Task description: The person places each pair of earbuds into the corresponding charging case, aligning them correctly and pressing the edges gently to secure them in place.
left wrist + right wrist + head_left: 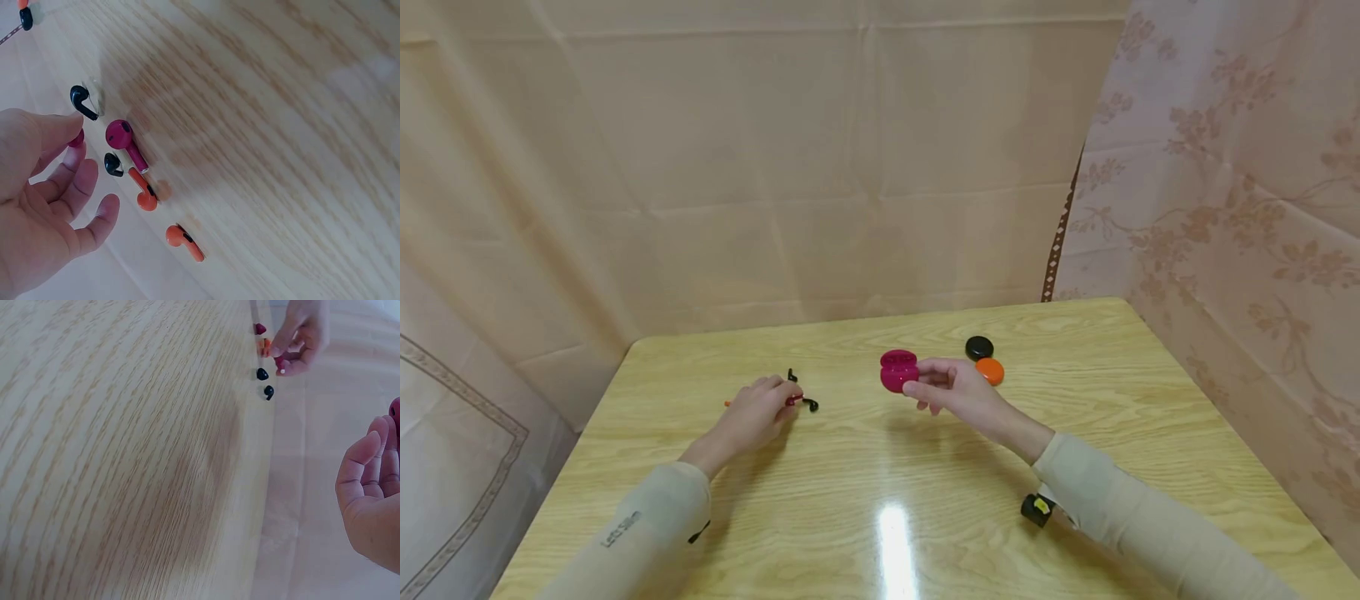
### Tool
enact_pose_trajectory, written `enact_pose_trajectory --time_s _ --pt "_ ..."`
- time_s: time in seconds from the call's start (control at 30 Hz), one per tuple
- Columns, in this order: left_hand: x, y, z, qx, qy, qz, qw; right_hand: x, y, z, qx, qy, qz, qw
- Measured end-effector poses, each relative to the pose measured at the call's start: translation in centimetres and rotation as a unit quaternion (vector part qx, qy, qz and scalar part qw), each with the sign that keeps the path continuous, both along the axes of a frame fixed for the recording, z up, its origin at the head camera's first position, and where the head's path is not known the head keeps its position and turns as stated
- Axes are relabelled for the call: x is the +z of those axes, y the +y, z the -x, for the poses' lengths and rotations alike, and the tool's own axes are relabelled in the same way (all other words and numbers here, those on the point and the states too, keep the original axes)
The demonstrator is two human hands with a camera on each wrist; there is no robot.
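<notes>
My left hand (754, 412) pinches a magenta earbud (77, 139) between thumb and fingertips, over the left part of the table. Close by on the wood lie a second magenta earbud (129, 147), two black earbuds, one (80, 100) above the other (112, 164) in the left wrist view, and two orange earbuds, one (146, 194) near the other (185, 241). In my right hand (962, 396) is a round magenta earbud case (898, 377), held up above the table with its lid raised. The right wrist view catches only a sliver of this case at its edge.
A black round case (979, 347) and an orange round case (990, 371) lie side by side behind my right hand. The wooden table (850, 500) ends at a beige curtain (820, 167) at the back, with patterned cloth (1240, 192) on the right.
</notes>
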State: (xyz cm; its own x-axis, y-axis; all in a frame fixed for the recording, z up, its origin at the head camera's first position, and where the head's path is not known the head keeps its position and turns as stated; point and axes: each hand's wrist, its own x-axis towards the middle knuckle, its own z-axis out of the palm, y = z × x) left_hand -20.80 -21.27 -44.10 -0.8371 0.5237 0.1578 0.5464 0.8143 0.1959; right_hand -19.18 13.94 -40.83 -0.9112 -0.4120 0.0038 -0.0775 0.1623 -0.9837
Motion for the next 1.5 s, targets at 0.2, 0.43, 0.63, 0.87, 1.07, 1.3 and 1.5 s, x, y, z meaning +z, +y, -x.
enact_pose_trajectory --time_s 0.2,0.43,0.63,0.87,1.07,1.3,1.5 --pt "-0.3 -0.2 0.0 -0.011 -0.014 0.014 0.9997 -0.1 -0.1 0.0 0.002 -0.002 0.004 1.0000" --pt "-0.6 -0.5 0.0 -0.015 -0.020 0.000 0.9997 -0.2 -0.1 0.0 0.000 -0.001 0.006 1.0000" --pt "-0.4 -0.2 0.0 -0.024 -0.009 -0.008 0.9996 -0.1 -0.2 -0.1 -0.001 -0.004 0.007 1.0000" --pt "1.2 1.5 -0.4 -0.063 0.050 -0.046 0.9957 -0.2 -0.3 -0.1 0.001 -0.002 0.004 1.0000" --pt "2.9 3.5 -1.2 -0.087 0.068 -0.035 0.9933 -0.3 -0.3 -0.1 0.006 0.005 0.004 1.0000" --pt "3.7 5.2 -1.8 -0.116 0.097 -0.034 0.9879 -0.4 -0.3 0.0 0.005 0.002 0.003 1.0000" --pt "3.9 6.1 -2.0 -0.131 0.102 -0.046 0.9851 -0.4 -0.3 -0.1 0.005 0.001 0.000 1.0000"
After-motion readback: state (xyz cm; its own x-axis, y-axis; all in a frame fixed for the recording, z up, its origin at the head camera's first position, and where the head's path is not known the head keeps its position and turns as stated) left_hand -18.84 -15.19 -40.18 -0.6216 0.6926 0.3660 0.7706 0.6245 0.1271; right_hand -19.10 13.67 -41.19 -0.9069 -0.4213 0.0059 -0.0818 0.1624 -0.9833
